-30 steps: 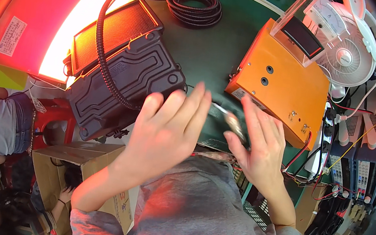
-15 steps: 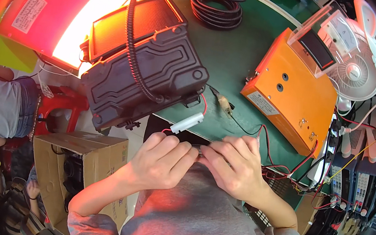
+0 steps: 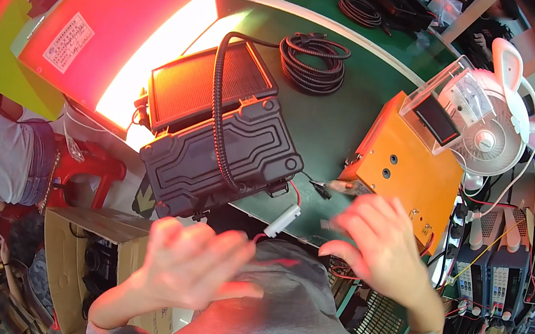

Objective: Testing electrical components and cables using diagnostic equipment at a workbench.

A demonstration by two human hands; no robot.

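Note:
My left hand (image 3: pixel 192 264) is raised over my lap, blurred, its fingers stretched and holding nothing. Beside its fingertips, a white cylindrical holder (image 3: pixel 283 220) hangs on a red wire below the black ribbed case (image 3: pixel 229 155). My right hand (image 3: pixel 378 247) is lifted at the near edge of the bench, fingers and thumb apart, in front of the orange box (image 3: pixel 408 161). Just beyond its fingertips is a clip with dark jaws (image 3: pixel 321 188). The case stands tilted, with a ribbed black cable (image 3: pixel 219 101) running over it.
A coiled black cable (image 3: pixel 313 66) lies on the green bench (image 3: pixel 314 116). Bright red light comes from a red panel (image 3: pixel 118 22) at the left. A white fan (image 3: pixel 485 137) stands behind the orange box. Below left is an open cardboard box (image 3: pixel 69 263); a person (image 3: pixel 5 155) is at the left.
My hands have parted from their pinch together and opened, the left moving left and down, the right moving right. The view has shifted, so the bench things appear lower.

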